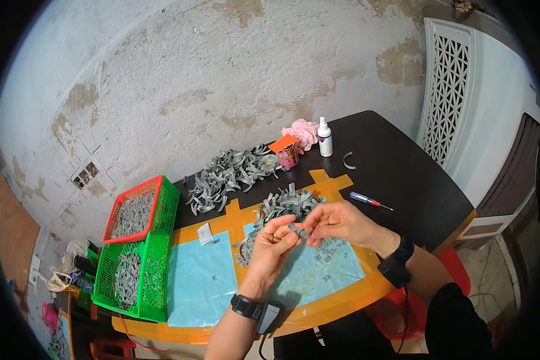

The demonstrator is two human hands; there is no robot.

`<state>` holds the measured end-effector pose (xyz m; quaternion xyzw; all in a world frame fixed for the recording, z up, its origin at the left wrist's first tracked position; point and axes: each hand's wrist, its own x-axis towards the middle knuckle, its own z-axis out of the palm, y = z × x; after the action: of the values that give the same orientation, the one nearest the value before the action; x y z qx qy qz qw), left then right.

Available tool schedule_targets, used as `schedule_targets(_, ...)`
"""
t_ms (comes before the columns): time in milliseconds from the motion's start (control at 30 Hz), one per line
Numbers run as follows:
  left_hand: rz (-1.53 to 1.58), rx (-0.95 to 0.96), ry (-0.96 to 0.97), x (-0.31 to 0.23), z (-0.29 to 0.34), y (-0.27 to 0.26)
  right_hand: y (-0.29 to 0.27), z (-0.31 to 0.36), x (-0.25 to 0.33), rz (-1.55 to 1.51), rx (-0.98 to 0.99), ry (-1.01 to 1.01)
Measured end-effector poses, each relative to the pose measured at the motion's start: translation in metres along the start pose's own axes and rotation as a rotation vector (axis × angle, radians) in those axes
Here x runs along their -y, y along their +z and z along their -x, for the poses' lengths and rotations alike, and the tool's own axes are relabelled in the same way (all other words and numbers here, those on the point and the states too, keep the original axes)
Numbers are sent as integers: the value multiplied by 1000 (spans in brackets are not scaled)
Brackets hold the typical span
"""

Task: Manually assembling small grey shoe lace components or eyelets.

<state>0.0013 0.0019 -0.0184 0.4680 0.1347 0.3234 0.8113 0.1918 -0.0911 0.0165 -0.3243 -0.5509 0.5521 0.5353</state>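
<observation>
My left hand point(269, 252) and my right hand point(336, 224) meet over the near middle of the table, fingertips closed. Between them they pinch a short grey strip point(296, 230); its finer detail is too small to make out. Just beyond the hands lies a heap of curved grey strips point(288, 203), partly hidden by the fingers. Small grey pieces point(324, 258) are scattered on the light blue sheet point(288, 291) under my hands. A larger pile of similar curved strips point(231, 177) rests farther back, against the wall side.
At left, a red basket point(107, 231) of small grey pieces sits in a green basket point(157, 303). Behind stand a tin point(288, 157) with an orange card, a pink cloth point(305, 133) and a white spray bottle point(324, 139). A screwdriver point(369, 200) lies at right, near one loose strip point(348, 161).
</observation>
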Motion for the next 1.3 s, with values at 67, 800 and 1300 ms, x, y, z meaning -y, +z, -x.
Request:
schedule_targets(67,-2,-7,3,-1,0,4,-6,-1,-10,17,-10,3)
schedule_targets(800,-325,-42,226,2,1,13,4,1,-12,-17,-174,65)
schedule_targets(1300,-429,-71,260,3,3,14,7,3,-5,-71,-252,101)
